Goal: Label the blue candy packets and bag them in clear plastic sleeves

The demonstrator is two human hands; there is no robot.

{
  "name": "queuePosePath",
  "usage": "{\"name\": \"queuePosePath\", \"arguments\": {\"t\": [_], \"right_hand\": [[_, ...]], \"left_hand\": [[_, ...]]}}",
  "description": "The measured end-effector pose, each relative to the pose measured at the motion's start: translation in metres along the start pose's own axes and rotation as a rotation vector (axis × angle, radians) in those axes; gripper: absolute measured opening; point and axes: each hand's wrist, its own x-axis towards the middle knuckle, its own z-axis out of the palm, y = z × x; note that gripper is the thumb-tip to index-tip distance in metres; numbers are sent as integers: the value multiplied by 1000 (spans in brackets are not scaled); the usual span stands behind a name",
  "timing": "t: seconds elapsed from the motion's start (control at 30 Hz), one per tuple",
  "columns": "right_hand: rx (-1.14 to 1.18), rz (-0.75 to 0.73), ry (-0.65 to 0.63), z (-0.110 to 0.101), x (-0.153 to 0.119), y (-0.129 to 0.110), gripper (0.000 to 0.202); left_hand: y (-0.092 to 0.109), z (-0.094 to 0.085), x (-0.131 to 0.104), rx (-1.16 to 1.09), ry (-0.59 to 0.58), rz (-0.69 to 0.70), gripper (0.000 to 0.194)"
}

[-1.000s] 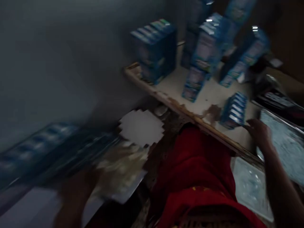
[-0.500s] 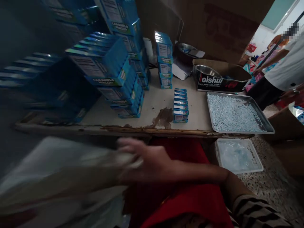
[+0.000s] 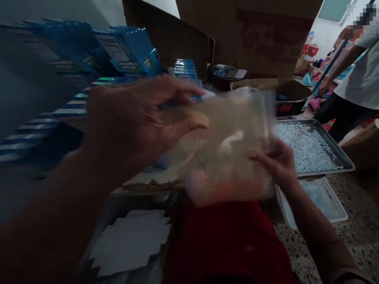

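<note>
A clear plastic bag (image 3: 233, 169) with pale, pinkish and orange contents or print is raised over my lap, blurred by motion. My right hand (image 3: 280, 161) grips its right edge, thumb in front. At its upper left, my left hand (image 3: 127, 114) reaches across, thumb and forefinger apart; part of the bag's edge lies between or behind them, and I cannot make out firm contact. Behind my left hand stand stacks of blue boxes (image 3: 126, 47) lettered "CARAMELO MACIZO". A smaller blue stack (image 3: 185, 69) is partly hidden by the left hand.
On the right, a metal tray (image 3: 345, 169) holds small pale-blue pieces. Under it stands a white plastic tub (image 3: 337, 217). White cut sheets (image 3: 130, 240) lie below the table edge. A metal bowl (image 3: 222, 71) and open carton (image 3: 254, 83) are behind. A person (image 3: 359, 75) stands at the right.
My right hand has come from the lower left, across my lap, back to the right with the plastic bag. My left hand has entered view beside it. The view has shifted.
</note>
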Motion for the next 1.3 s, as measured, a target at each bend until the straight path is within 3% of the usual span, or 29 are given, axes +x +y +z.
{"name": "queuePosePath", "arguments": {"t": [0.07,0.1,0.17,0.27,0.37,0.43,0.5,0.57,0.67,0.73,0.8,0.9,0.97,1.07,1.13,1.2,1.23,1.3], "right_hand": [[-35,-33,73,-36,42,7,51],[-75,-20,71,-53,64,20,47],[-194,68,57,-80,109,58,38],[-487,226,85,-101,161,124,33],[-950,298,98,-106,188,161,43],[-1183,203,124,-105,190,161,61],[-1340,26,174,-99,180,145,73],[-1451,-113,97,-87,161,124,64],[-1521,-121,-445,-59,124,106,42],[-1599,-75,-700,-43,103,109,33],[-1698,-65,-795,-35,91,120,30],[-1733,-166,-904,-34,87,134,35],[-1707,-224,-919,-38,90,136,35],[-1655,-155,-819,-42,102,134,32],[-1608,-14,-679,-45,114,133,22],[-1526,145,-477,-51,129,135,11],[-1456,213,-400,-56,137,137,16],[-1233,331,-375,-71,152,140,31]], "left_hand": [[10,41,18,-29,-33,134,65],[2,61,22,-68,-33,143,55],[-32,101,24,-152,-29,11,35],[-97,163,20,-74,-200,-241,32],[-126,219,14,50,-460,-104,33],[-124,246,11,148,-702,51,37],[-117,263,8,275,-920,123,36],[-114,271,5,377,-1054,143,28],[-114,273,5,440,-1128,169,21],[-113,271,6,459,-1149,176,17],[-109,267,8,479,-1169,176,15],[-103,256,6,542,-1200,195,12],[-103,246,0,586,-1213,202,12],[-107,234,-6,620,-1233,185,13],[-112,229,-2,568,-1265,154,14],[-120,222,9,374,-1249,103,24],[-126,217,15,245,-1184,61,34],[-142,200,18,31,-896,-65,54]]}}
